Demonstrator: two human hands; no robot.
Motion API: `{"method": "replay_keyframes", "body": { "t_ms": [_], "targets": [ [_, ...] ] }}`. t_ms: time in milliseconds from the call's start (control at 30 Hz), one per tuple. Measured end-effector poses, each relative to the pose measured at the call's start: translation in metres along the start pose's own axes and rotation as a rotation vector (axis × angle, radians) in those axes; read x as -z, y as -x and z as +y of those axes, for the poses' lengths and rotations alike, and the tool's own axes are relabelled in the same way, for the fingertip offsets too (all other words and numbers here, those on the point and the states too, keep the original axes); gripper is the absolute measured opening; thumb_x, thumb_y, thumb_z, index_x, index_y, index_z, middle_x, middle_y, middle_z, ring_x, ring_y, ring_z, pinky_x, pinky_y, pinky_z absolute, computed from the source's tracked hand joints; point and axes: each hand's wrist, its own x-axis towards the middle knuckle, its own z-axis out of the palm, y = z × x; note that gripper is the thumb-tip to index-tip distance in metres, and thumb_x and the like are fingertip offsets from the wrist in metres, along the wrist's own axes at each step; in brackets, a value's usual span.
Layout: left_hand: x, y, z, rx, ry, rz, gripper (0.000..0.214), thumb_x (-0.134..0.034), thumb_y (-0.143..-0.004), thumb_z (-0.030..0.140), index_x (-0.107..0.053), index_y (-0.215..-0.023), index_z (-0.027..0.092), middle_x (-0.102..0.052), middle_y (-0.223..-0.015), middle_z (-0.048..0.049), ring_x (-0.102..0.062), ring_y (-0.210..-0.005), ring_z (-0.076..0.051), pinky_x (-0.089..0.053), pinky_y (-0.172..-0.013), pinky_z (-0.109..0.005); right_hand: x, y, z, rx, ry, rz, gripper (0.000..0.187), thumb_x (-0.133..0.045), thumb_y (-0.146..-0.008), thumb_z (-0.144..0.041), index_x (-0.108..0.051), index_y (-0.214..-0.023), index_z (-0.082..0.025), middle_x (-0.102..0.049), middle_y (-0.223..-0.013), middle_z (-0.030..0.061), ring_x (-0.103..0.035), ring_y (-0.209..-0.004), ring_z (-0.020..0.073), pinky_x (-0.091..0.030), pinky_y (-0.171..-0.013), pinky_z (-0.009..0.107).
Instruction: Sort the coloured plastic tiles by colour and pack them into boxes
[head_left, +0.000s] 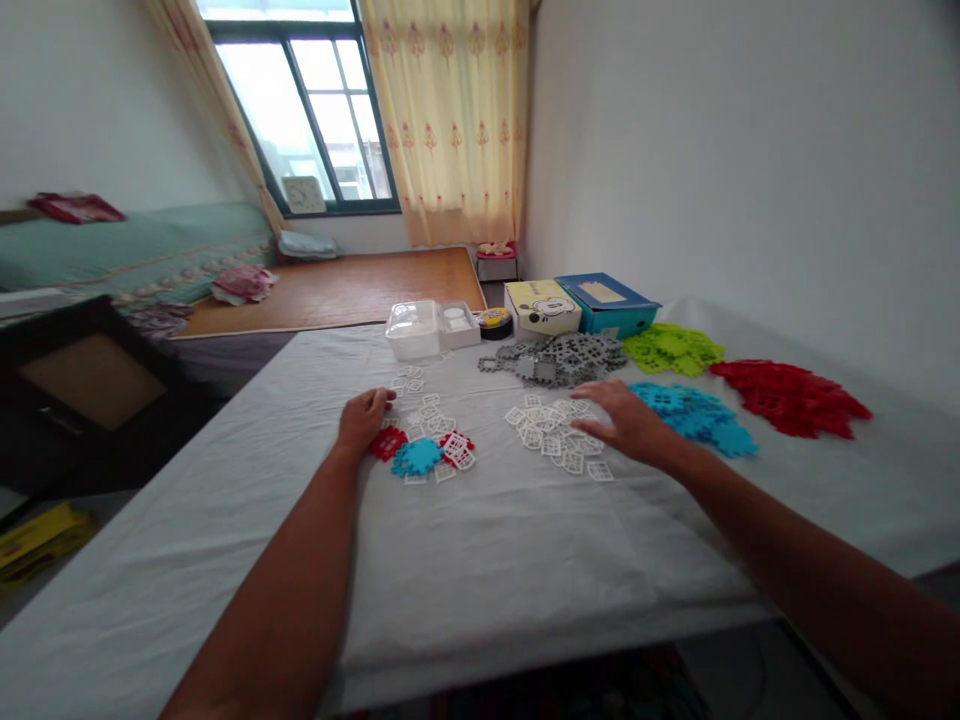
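My left hand rests on the cloth with its fingers curled in; whatever they may hold is hidden. Right beside it lies a red plastic building piece, touching a blue snowflake-edged piece. A second red piece is partly covered by small white lattice pieces. More white squares are scattered behind these. Over the right edge of a loose pile of white lattice pieces reaches my right hand, thumb and fingers apart, with nothing visible between them.
Piles of grey, lime green, blue and red pieces lie to the right on the white tablecloth. Along the back stand a clear plastic box, a white tray, a black-and-yellow roll, a yellow box and a blue box.
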Motion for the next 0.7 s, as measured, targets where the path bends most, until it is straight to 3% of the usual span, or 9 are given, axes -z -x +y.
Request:
{"method": "replay_keyframes", "body": {
  "t_ms": [133, 200, 400, 500, 567, 633, 700],
  "targets": [
    [-0.003, 0.001, -0.003, -0.016, 0.021, 0.001, 0.045, -0.037, -0.083, 0.046, -0.072, -0.089, 0.017, -0.074, -0.084, -0.0064, -0.067, -0.073, -0.019, -0.049, -0.071, -0.028, -0.039, -0.044, -0.091, 0.339, -0.18, -0.245, 0.047, -0.065, -0.083, -0.04, -0.058, -0.125, -0.019, -0.061, -0.126, 0.0119, -0.052, -0.115, 0.0255, -0.044, -0.096, 0.043],
    [-0.004, 0.001, -0.005, -0.02, 0.028, 0.008, 0.046, -0.037, -0.084, 0.046, -0.072, -0.088, 0.017, -0.074, -0.082, -0.0067, -0.067, -0.073, -0.019, -0.049, -0.07, -0.028, -0.057, -0.064, -0.124, 0.427, -0.197, -0.309, 0.05, -0.065, -0.084, -0.04, -0.055, -0.128, -0.02, -0.058, -0.13, 0.0116, -0.05, -0.117, 0.0254, -0.043, -0.095, 0.042],
    [-0.005, 0.0, -0.008, -0.054, 0.046, 0.003, 0.046, -0.037, -0.086, 0.046, -0.072, -0.088, 0.016, -0.074, -0.084, -0.0076, -0.067, -0.074, -0.019, -0.048, -0.069, -0.028, -0.091, -0.108, -0.174, 0.337, -0.018, -0.386, 0.053, -0.064, -0.082, -0.051, -0.056, -0.124, -0.02, -0.065, -0.114, 0.0142, -0.051, -0.111, 0.0324, -0.04, -0.088, 0.05],
    [-0.005, 0.0, -0.008, -0.049, 0.044, 0.0, 0.046, -0.037, -0.086, 0.046, -0.073, -0.088, 0.016, -0.074, -0.082, -0.0072, -0.067, -0.073, -0.019, -0.048, -0.069, -0.028, -0.085, -0.109, -0.178, 0.322, -0.036, -0.367, 0.052, -0.064, -0.081, -0.044, -0.053, -0.128, -0.024, -0.061, -0.122, 0.0122, -0.049, -0.113, 0.0315, -0.04, -0.089, 0.049],
    [-0.006, -0.001, -0.008, -0.038, 0.046, -0.001, 0.047, -0.037, -0.086, 0.047, -0.073, -0.088, 0.017, -0.074, -0.082, -0.0069, -0.067, -0.074, -0.019, -0.048, -0.069, -0.028, -0.072, -0.102, -0.166, 0.307, -0.072, -0.298, 0.056, -0.061, -0.082, -0.036, -0.047, -0.135, -0.025, -0.055, -0.133, 0.011, -0.046, -0.118, 0.0297, -0.041, -0.09, 0.046],
    [-0.006, -0.001, -0.009, -0.024, 0.049, 0.001, 0.047, -0.037, -0.085, 0.048, -0.072, -0.088, 0.017, -0.074, -0.083, -0.0069, -0.067, -0.075, -0.019, -0.048, -0.068, -0.028, -0.055, -0.089, -0.14, 0.26, -0.065, -0.219, 0.059, -0.058, -0.082, -0.031, -0.043, -0.139, -0.024, -0.051, -0.138, 0.0106, -0.045, -0.12, 0.0285, -0.042, -0.091, 0.045],
    [-0.006, -0.001, -0.01, -0.017, 0.053, 0.001, 0.047, -0.037, -0.085, 0.048, -0.072, -0.088, 0.017, -0.074, -0.083, -0.0069, -0.067, -0.075, -0.019, -0.048, -0.068, -0.028, -0.035, -0.069, -0.098, 0.172, -0.006, -0.158, 0.058, -0.056, -0.082, -0.03, -0.044, -0.139, -0.023, -0.052, -0.137, 0.0103, -0.047, -0.12, 0.0287, -0.043, -0.09, 0.044]
  ]
}}
